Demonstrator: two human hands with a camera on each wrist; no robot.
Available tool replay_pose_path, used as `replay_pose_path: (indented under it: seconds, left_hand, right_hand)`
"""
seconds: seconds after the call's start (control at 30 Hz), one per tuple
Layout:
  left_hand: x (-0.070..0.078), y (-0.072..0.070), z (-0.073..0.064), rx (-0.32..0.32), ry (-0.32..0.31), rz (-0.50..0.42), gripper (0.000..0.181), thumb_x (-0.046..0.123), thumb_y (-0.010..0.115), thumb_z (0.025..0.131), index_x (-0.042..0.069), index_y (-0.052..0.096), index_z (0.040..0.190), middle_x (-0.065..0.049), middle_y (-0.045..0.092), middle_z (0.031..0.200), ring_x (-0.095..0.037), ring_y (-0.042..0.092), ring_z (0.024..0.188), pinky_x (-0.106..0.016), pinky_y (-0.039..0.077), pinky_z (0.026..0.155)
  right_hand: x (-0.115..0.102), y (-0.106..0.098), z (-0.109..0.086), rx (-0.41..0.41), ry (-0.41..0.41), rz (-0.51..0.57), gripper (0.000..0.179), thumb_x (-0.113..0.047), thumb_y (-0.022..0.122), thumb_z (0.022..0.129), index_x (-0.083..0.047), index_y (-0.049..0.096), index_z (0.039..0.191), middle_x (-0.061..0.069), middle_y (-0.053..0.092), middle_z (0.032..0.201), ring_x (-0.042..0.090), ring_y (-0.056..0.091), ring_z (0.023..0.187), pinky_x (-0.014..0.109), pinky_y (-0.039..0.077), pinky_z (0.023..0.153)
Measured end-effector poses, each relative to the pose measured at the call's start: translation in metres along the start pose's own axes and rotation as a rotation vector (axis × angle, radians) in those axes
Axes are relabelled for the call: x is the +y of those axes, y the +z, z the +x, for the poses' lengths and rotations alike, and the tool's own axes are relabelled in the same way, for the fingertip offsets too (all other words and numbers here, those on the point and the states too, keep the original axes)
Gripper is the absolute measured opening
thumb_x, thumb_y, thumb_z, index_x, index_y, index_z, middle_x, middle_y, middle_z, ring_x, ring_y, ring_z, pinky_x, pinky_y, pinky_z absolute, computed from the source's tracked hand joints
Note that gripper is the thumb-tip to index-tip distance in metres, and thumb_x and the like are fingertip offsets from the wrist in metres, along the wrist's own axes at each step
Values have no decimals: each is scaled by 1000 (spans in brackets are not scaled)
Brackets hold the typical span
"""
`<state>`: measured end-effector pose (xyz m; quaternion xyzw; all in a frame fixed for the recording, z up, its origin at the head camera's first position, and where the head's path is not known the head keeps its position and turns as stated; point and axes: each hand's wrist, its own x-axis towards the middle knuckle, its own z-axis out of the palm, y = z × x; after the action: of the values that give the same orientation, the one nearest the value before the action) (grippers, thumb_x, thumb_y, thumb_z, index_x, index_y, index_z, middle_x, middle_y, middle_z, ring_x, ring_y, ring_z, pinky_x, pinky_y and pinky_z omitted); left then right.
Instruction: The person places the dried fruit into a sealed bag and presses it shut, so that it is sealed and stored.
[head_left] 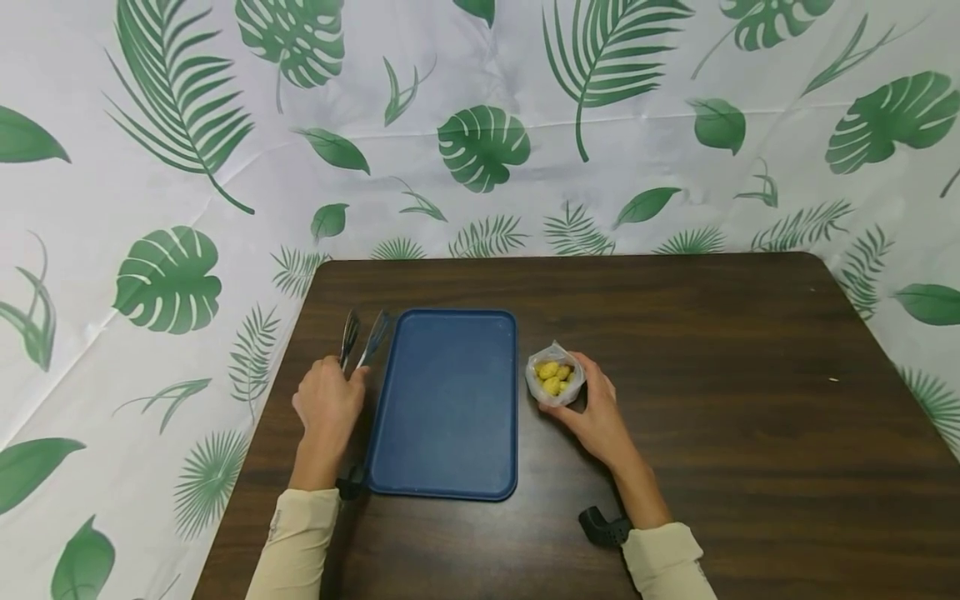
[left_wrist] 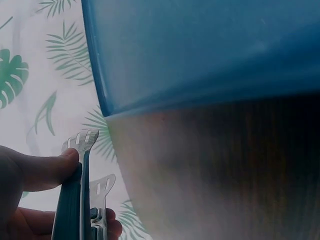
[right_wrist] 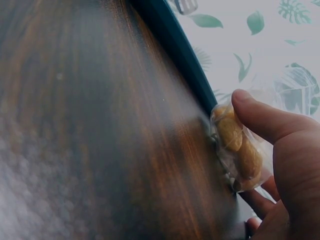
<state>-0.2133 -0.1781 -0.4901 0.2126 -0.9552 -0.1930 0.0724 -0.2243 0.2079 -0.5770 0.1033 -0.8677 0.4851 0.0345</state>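
Note:
My left hand (head_left: pixel 328 397) grips a pair of metal tongs (head_left: pixel 371 337) with slotted ends, at the left of the blue tray (head_left: pixel 453 408). The tongs' two arms stand apart, pointing away from me. In the left wrist view, the thumb presses along one blue-green arm of the tongs (left_wrist: pixel 71 200). My right hand (head_left: pixel 592 412) holds a clear plastic bag (head_left: pixel 534 385), thumb and fingers round its sides, just right of the tray. Through the bag's open top show several small yellow, potato-like lumps (head_left: pixel 551 385); in the right wrist view these lumps (right_wrist: pixel 250 161) look yellow-brown.
The tray lies flat on a dark wood-grain table (head_left: pixel 712 417), with bare wood inside the table edge on its right. A white backdrop (head_left: pixel 405 167) printed with green leaves hangs behind. A small pale scrap (head_left: pixel 833 380) lies at the table's right side.

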Motion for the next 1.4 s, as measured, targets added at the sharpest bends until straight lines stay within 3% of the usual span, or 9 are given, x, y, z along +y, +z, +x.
replay_pose_path:
  seconds: [0.37,0.67,0.83,0.97,1.07,1.13,1.27,1.4]
  left_hand:
    - [-17,7,6,-49,-25,36,47,36,68,97,-11,63,105,-35,67,107,-58,65,101,-68,49,79]
    - [-30,15,1,-115,-56,34,51,34,68,96,-14,59,110,-38,64,111,-60,63,103,-70,49,81]
    - [-28,12,0,-83,-31,13,58,33,68,97,-18,53,121,-40,58,120,-61,57,109,-71,47,81]
    - [-9,-1,-10,13,59,-56,64,31,69,98,-15,50,138,-35,51,138,-55,51,124,-72,46,88]
    - [20,-8,-21,20,206,-132,54,25,69,99,-8,56,140,-26,53,145,-48,53,130,-67,47,95]
    - [46,-5,-29,-29,341,-182,46,21,68,99,-3,60,138,-20,56,144,-42,59,127,-62,50,96]
    - [99,18,-38,-164,598,-275,41,14,67,100,6,62,140,-14,62,141,-33,68,116,-53,55,93]
    - [134,45,-38,-306,701,-315,45,10,62,103,12,56,148,-10,61,145,-30,68,119,-51,55,96]
  right_hand:
    - [-2,0,-1,6,-6,11,91,-27,89,82,-15,36,155,16,47,155,47,32,145,71,21,114]
    - [-1,2,-6,-7,21,4,95,-28,90,80,-19,35,156,13,46,157,46,32,147,71,22,115]
    - [-6,-3,-6,-45,56,-15,111,-36,91,79,-24,21,164,13,32,166,45,26,152,74,26,114]
    - [-19,-6,-10,-36,75,-56,123,-48,91,76,-25,12,167,14,22,168,43,27,154,72,31,114]
    - [-32,-4,-14,16,60,-112,123,-55,90,73,-24,16,165,15,24,164,41,33,150,68,37,113]
    - [-39,-3,-14,70,33,-152,118,-55,90,74,-20,21,164,17,29,159,40,41,145,64,43,110]
    - [-49,-5,-15,171,19,-172,104,-41,92,76,-12,32,156,20,42,143,38,53,131,58,50,102]
    - [-49,-12,-17,167,45,-108,95,-26,90,81,-7,33,154,22,50,141,41,55,132,58,47,107]
